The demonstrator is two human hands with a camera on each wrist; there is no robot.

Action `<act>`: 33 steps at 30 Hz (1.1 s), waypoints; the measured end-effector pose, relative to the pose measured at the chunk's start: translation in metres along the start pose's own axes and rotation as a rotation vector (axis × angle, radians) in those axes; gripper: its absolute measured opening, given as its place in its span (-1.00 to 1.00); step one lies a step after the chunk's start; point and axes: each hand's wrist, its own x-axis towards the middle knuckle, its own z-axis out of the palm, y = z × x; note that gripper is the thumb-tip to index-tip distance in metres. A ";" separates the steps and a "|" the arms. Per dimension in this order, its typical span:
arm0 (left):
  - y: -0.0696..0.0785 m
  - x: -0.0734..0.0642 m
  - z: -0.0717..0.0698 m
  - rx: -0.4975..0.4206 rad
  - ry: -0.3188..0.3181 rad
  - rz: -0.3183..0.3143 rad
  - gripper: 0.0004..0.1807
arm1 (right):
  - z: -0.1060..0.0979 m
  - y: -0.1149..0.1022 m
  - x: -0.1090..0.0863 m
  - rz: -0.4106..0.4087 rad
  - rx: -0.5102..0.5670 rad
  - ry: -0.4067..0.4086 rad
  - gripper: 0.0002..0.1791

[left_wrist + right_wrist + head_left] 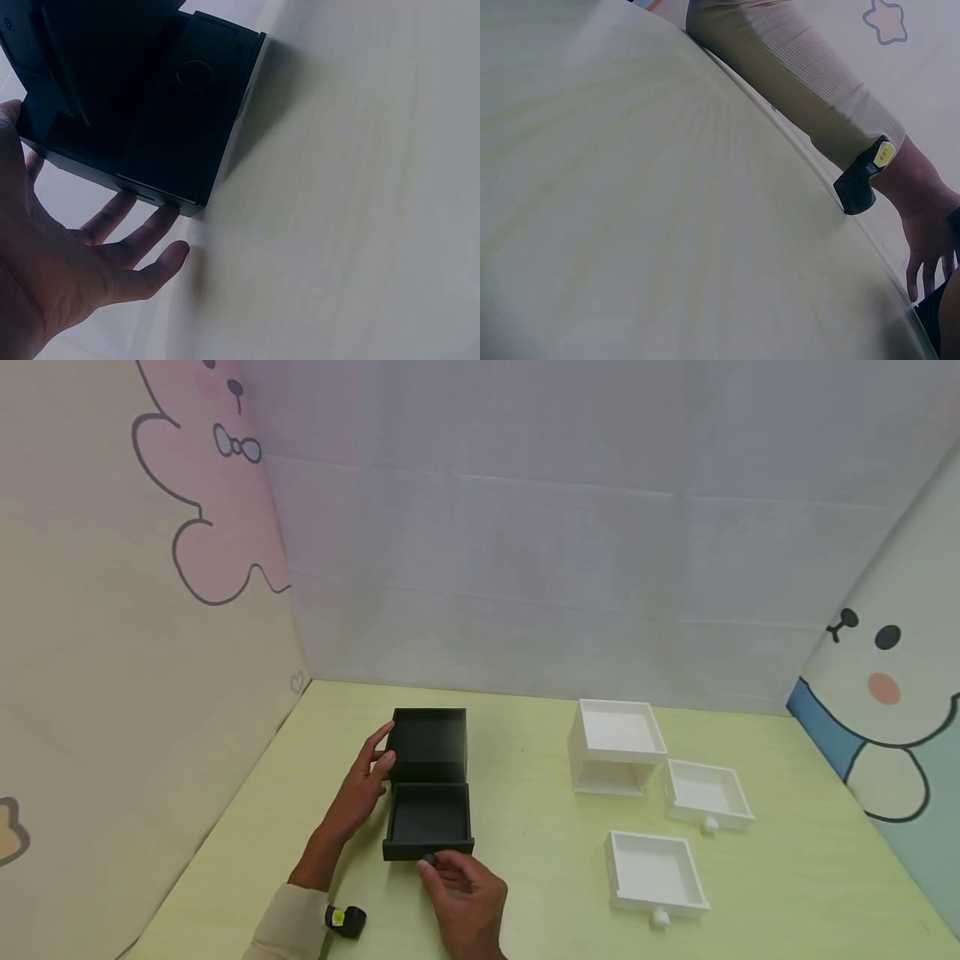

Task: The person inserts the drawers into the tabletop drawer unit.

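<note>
A pale backdrop sheet [525, 568] hangs along the far side, and a light yellow-green table [540, 885] spreads out in front of it. Left of the middle of the table stands a black cabinet [427, 743]; to the right, well apart, is a white cabinet [621, 731] with an opening in its front. A black drawer [431, 814] lies level at the near side of the black cabinet, its far edge right up against the front; it is hard to tell whether that edge sits inside. Two white drawers lie on the table: the nearer one [656, 870] in front of the white cabinet, the farther one [707, 787] just beside its right side. The left hand [358, 792], fingers spread wide and fairly straight, touches the left side of the black cabinet. The right hand [471, 897], at the near side of the black drawer, pinches its small black knob [430, 859] between thumb and fingers. A black wrist camera [348, 922] sits at the cuff of the left beige sleeve [288, 922].
</note>
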 end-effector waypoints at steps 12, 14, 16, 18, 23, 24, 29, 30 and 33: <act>-0.001 0.000 -0.001 0.008 0.001 0.017 -0.45 | 0.015 0.042 -0.004 -0.011 0.039 -0.013 -0.85; -0.001 0.000 -0.001 0.007 0.001 0.013 -0.45 | 0.016 0.042 -0.004 0.010 0.035 -0.017 -0.85; -0.001 0.000 -0.001 0.003 -0.002 0.014 -0.45 | 0.016 0.042 -0.003 0.007 0.026 -0.015 -0.85; -0.002 0.000 0.000 0.003 -0.003 0.014 -0.45 | 0.016 0.043 -0.003 -0.002 0.019 -0.011 -0.85; -0.003 0.002 0.001 -0.010 -0.009 0.018 -0.45 | 0.018 0.045 -0.001 -0.036 0.025 0.000 -0.85; -0.003 0.002 0.001 -0.014 -0.011 0.018 -0.45 | 0.019 0.046 0.000 -0.042 0.026 0.001 -0.85; -0.002 0.002 0.001 -0.020 -0.010 0.021 -0.45 | 0.021 0.046 0.002 -0.042 0.021 0.002 -0.85; -0.002 0.002 0.001 -0.020 -0.009 0.022 -0.45 | 0.021 0.046 0.002 -0.038 0.020 0.002 -0.85; -0.002 0.002 0.001 -0.018 -0.006 0.022 -0.45 | 0.022 0.047 0.003 -0.034 0.024 0.003 -0.85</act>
